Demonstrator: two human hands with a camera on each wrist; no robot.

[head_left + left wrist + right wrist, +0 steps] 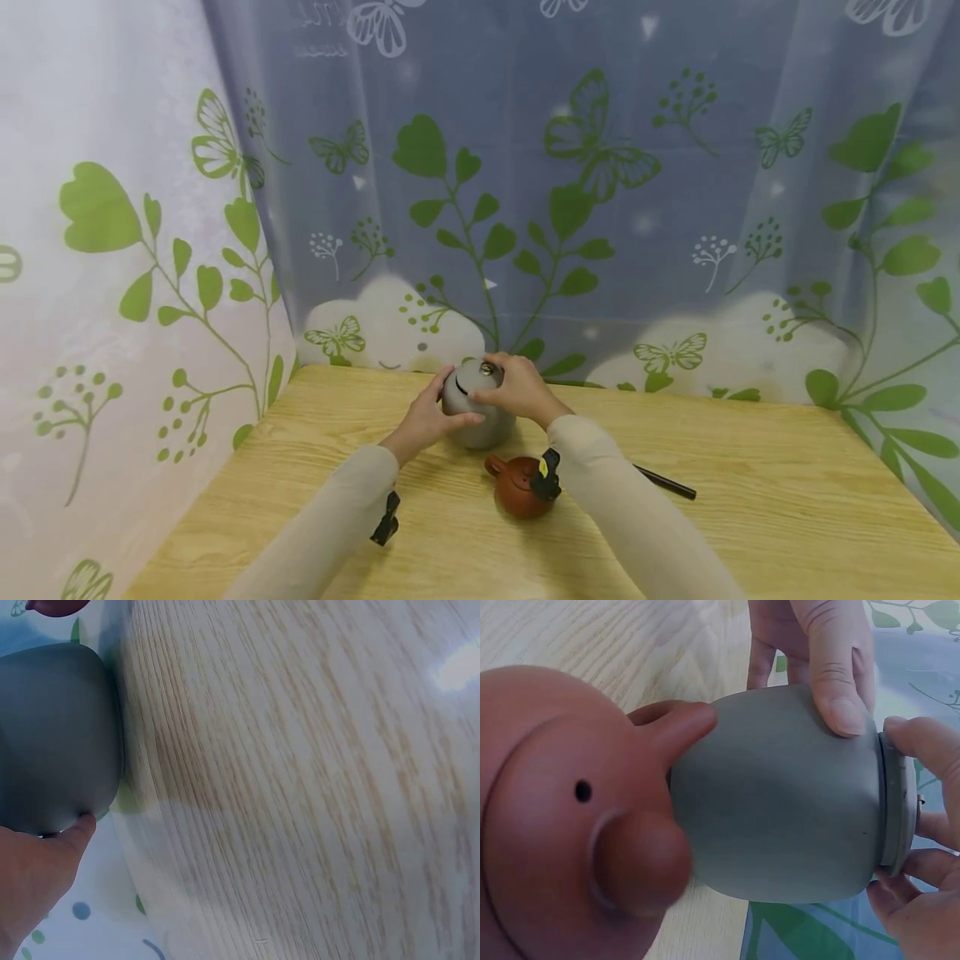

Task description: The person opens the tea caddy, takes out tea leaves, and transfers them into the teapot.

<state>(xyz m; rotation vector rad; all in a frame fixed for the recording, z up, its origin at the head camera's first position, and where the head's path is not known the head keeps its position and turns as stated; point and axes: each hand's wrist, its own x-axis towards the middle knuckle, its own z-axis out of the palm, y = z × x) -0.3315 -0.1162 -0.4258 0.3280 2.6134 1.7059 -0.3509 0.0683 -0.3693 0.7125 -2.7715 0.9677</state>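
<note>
A grey round-bodied jar (480,435) stands on the wooden table near its back edge. My left hand (429,423) holds the jar's body from the left, with the thumb across its front side in the right wrist view. On top, my right hand (522,388) grips the rim of the jar's lid (897,806), which carries a small metal knob (487,367). A dark line shows between lid and body; whether the lid is loose I cannot tell. In the left wrist view, part of the jar (60,735) and a finger against it are visible.
Just in front of the jar sits a reddish-brown clay teapot (519,493), partly covered by the right wrist's black camera strap (547,475). A dark slim stick (667,482) lies to the right, partly behind the right sleeve. Patterned curtain (480,167) hangs behind the table (750,500).
</note>
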